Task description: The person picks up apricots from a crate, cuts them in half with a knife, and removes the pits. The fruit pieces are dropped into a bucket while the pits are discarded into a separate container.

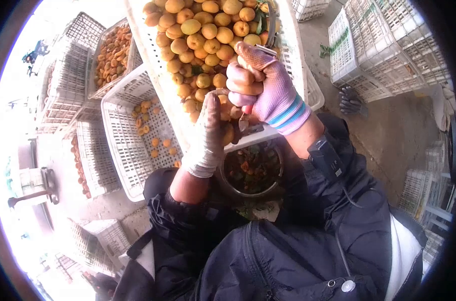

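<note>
My left hand [206, 138], in a white glove, is curled around an apricot [229, 133] at the near end of a white crate [146, 47] heaped with apricots [209, 31]. Just to its right is my right hand [275, 90], in a purple glove with blue stripes at the cuff. Its fingers are closed in a fist around a small knife [244, 122], whose short blade and a bit of red show below the fist, close to the fruit. Under both hands, a round metal bowl [227, 185] contains dark scraps with orange bits.
At the left, a lower white crate [132, 173] has several apricot pieces [166, 143] in it. A crate of orange fruit [112, 52] stands behind it among stacked crates [70, 75]. More crates [376, 45] are stacked at the right, with a dark glove [352, 102] on the floor beside them.
</note>
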### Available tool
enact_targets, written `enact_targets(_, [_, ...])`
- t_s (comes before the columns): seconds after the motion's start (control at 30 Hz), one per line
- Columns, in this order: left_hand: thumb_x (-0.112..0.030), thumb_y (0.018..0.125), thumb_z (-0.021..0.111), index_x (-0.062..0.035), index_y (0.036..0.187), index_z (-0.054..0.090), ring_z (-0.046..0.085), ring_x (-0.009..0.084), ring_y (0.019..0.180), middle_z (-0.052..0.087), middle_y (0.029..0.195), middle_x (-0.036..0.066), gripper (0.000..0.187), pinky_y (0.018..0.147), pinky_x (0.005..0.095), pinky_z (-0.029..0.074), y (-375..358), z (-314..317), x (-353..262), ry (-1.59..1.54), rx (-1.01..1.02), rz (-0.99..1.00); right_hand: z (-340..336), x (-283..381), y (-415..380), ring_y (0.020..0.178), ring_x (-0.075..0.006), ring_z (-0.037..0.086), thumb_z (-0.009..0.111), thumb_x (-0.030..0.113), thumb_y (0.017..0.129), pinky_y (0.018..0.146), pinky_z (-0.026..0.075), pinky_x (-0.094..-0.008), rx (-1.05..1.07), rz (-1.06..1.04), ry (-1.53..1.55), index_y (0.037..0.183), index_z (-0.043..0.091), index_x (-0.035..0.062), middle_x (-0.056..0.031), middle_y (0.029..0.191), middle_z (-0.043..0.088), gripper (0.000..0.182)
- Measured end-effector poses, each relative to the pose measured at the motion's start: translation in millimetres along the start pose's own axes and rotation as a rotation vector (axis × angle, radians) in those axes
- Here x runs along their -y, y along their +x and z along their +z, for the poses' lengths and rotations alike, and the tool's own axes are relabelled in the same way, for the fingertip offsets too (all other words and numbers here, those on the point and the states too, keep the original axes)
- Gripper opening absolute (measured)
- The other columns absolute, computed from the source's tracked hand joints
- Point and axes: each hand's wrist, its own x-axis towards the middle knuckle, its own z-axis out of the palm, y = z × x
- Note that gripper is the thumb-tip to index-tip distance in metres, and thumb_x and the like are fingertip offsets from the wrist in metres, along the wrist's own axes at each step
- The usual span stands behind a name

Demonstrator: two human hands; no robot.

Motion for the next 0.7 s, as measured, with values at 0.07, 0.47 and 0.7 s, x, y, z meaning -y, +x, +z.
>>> enact_targets(0.07, [-0.061, 0.097, 0.042, -0.0041, 0.118, 0.054, 0.053, 0.0140, 0.051, 0.060, 0.079, 0.007, 0.062, 0.041, 0.0252, 0.038, 13, -22, 2, 0.062, 0.094, 0.089, 7, -3, -7, 0.042, -0.0039, 0.025, 0.060, 0.040, 0.096, 0.041, 0.022, -0.0226, -0.205, -0.094, -0.345, 0.068, 0.049, 0.0121, 0.0049, 0.059, 0.041, 0.041])
enact_targets(0.47, [-0.069, 0.089, 0.050, -0.0009, 0.103, 0.059, 0.053, 0.0172, 0.052, 0.062, 0.076, 0.007, 0.071, 0.045, 0.0272, 0.040, 19, -42, -8, 0.019, 0.063, -0.048, -9, -22, -13, 0.087, -0.0338, 0.061, 0.072, 0.004, 0.080, 0.074, 0.050, -0.0349, 0.125, -0.632, -1.757, 0.096, 0.065, 0.0019, -0.0163, 0.095, 0.061, 0.018])
enact_targets(0.7, [-0.010, 0.090, 0.064, -0.0034, 0.120, 0.055, 0.054, 0.0260, 0.105, 0.055, 0.118, 0.015, 0.032, 0.092, 0.0346, 0.047, 5, -115, -73, 1.356, -0.621, 0.756, -20, 2, -25, 0.089, -0.0301, 0.065, 0.066, 0.014, 0.087, 0.080, 0.053, -0.0395, -0.116, -0.278, -1.717, 0.110, 0.064, 0.0063, -0.0132, 0.096, 0.063, 0.025])
